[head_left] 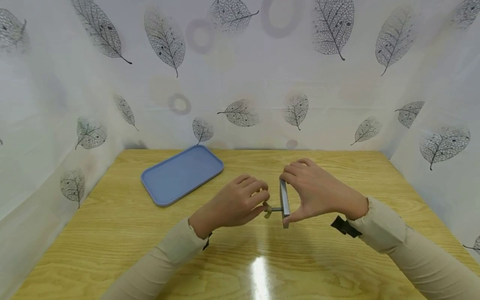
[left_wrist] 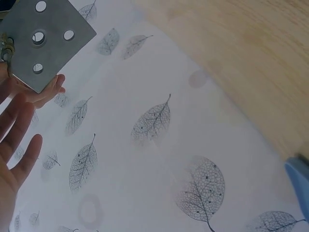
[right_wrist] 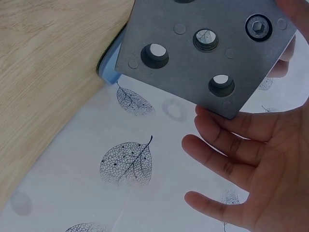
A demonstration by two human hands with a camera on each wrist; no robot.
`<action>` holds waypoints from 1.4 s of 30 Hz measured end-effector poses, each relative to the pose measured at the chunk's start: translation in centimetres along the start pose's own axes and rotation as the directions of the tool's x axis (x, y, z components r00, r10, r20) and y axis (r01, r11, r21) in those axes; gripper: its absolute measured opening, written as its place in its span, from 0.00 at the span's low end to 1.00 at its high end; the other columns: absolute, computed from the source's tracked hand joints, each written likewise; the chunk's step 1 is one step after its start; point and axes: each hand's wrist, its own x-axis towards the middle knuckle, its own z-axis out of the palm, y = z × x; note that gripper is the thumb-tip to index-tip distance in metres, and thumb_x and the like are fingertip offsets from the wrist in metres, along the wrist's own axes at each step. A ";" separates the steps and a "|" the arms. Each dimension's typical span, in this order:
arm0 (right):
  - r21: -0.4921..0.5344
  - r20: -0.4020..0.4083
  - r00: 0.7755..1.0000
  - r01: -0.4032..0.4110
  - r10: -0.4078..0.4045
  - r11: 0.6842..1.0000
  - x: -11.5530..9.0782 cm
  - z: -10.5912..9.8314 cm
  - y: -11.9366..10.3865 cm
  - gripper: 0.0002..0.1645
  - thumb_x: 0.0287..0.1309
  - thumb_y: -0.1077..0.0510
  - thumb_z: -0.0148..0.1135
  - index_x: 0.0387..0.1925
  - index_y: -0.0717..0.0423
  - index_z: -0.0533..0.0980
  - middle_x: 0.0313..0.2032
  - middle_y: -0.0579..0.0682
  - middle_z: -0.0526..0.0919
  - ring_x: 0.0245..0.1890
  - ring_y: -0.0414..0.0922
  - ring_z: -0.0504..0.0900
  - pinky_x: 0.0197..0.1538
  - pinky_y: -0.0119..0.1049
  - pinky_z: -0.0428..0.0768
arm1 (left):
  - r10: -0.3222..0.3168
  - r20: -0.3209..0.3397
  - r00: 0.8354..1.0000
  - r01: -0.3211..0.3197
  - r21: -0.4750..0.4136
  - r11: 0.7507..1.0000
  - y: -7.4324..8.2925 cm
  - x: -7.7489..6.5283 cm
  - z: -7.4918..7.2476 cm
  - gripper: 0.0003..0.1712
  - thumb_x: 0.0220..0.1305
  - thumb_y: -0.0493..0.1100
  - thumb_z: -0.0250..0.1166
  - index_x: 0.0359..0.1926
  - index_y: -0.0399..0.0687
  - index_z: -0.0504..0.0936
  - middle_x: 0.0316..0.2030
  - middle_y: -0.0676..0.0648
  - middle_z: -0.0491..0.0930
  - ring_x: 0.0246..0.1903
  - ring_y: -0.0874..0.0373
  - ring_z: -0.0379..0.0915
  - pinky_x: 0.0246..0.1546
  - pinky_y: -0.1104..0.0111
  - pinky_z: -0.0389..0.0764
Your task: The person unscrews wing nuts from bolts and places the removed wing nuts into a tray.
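A square grey metal plate (head_left: 284, 198) with several round holes is held up on edge above the table. My right hand (head_left: 318, 189) grips it by opposite edges, thumb below and fingertips above. In the right wrist view, a hex-socket bolt head (right_wrist: 258, 27) sits in one corner hole of the plate (right_wrist: 193, 58). The bolt's shaft (head_left: 276, 209) sticks out toward the left and carries a brass-coloured wing nut (head_left: 267, 209). My left hand (head_left: 236, 202) has its thumb and forefinger at that wing nut, pinching it; its other fingers are loosely bent.
A blue rectangular tray (head_left: 181, 175) lies on the wooden table (head_left: 112, 233), toward the back left. White sheets (head_left: 240, 75) printed with leaves hang behind the table and along both sides.
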 end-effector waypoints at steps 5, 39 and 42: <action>0.010 -0.010 1.000 0.004 -0.004 1.000 0.0 0.1 0.0 0.53 0.25 0.18 0.64 0.42 0.57 0.77 0.38 0.49 0.80 0.41 0.47 0.78 0.53 0.48 0.72 | 0.011 0.017 1.000 -0.011 -0.026 1.000 0.0 -0.1 0.0 0.10 0.58 0.53 0.65 0.32 0.54 0.79 0.38 0.52 0.77 0.37 0.60 0.75 0.48 0.67 0.75; 0.028 -0.036 0.998 -0.044 0.045 0.999 0.0 -0.2 0.0 0.55 0.22 0.18 0.65 0.46 0.54 0.78 0.37 0.47 0.76 0.39 0.45 0.76 0.52 0.51 0.72 | 0.028 0.028 0.999 -0.028 -0.004 1.000 0.0 -0.1 -0.1 0.16 0.56 0.59 0.65 0.34 0.53 0.80 0.39 0.52 0.77 0.38 0.59 0.75 0.48 0.66 0.75; 0.027 -0.044 0.998 -0.041 0.042 0.999 -0.1 -0.2 0.0 0.55 0.21 0.18 0.65 0.45 0.54 0.78 0.37 0.47 0.76 0.39 0.45 0.76 0.52 0.50 0.72 | 0.025 0.017 1.000 -0.025 0.000 1.000 -0.1 0.0 -0.2 0.14 0.57 0.57 0.65 0.34 0.53 0.80 0.39 0.52 0.77 0.38 0.59 0.75 0.48 0.66 0.75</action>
